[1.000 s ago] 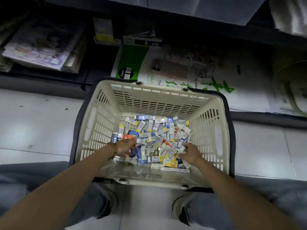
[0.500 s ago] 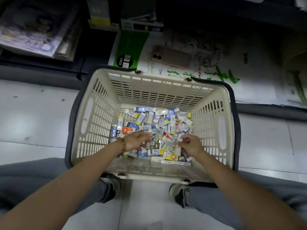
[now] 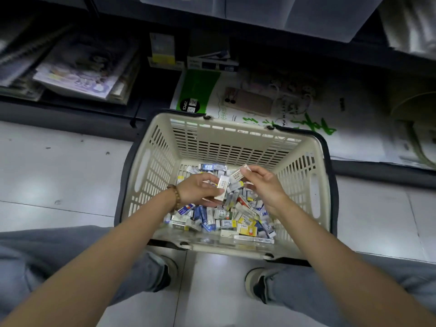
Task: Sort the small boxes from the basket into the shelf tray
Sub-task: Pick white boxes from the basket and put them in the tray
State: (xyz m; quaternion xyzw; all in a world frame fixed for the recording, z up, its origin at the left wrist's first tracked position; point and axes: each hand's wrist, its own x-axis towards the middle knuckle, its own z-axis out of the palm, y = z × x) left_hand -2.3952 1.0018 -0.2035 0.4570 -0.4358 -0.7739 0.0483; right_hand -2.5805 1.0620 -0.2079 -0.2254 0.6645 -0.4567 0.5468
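Observation:
A cream plastic basket [image 3: 153, 166] with dark handles stands on the floor between my feet. Its bottom is covered with several small boxes [image 3: 226, 220] in white, blue and yellow. My left hand [image 3: 198, 190], a bead bracelet on its wrist, holds a small white box [image 3: 222, 185] above the pile. My right hand [image 3: 264, 182] pinches another small white box [image 3: 238, 173] just to the right of it. Both hands hover inside the basket, close together. A translucent shelf tray [image 3: 306, 17] shows at the top edge.
A low dark shelf [image 3: 70, 114] runs behind the basket, with stacked notebooks [image 3: 82, 74] at left, small cartons [image 3: 165, 53] in the middle and large paper packs [image 3: 271, 102] at right. Pale floor tiles [image 3: 59, 173] lie on both sides. My shoes [image 3: 254, 282] sit just below the basket.
Both hands have risen out of the pile and come together toward the basket's middle, each now holding a small white box. The camera has tilted up a little.

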